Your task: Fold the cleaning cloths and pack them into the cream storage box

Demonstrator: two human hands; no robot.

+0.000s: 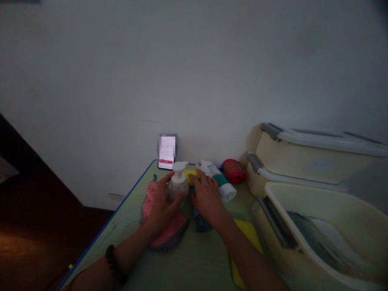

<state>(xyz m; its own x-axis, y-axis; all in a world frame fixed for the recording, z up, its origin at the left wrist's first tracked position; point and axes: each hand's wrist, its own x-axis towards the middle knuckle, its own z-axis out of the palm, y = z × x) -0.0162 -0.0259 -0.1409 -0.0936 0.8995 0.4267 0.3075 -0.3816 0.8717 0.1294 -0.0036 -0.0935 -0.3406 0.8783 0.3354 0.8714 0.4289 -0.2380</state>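
Note:
My left hand (163,204) curls round a clear pump bottle (178,186) with a white pump head, which stands upright; thumb and fingers lie on opposite sides. Under my left wrist lies a pink cloth (176,228) with a grey edge. My right hand (207,196) is just right of the bottle, fingers bent and apart, over a yellow object (190,177) whose kind I cannot make out. A dark teal object (201,223) lies partly hidden beneath that hand. Beyond its fingers, a white and green bottle (220,178) lies on its side.
A lit phone (166,151) leans on the wall at the back of the green table (194,266). A red woven-looking container (234,171) is at the back right. Lidded bins (309,157) and an open bin (269,242) stand right. A yellow flat item (248,232) lies under my right forearm.

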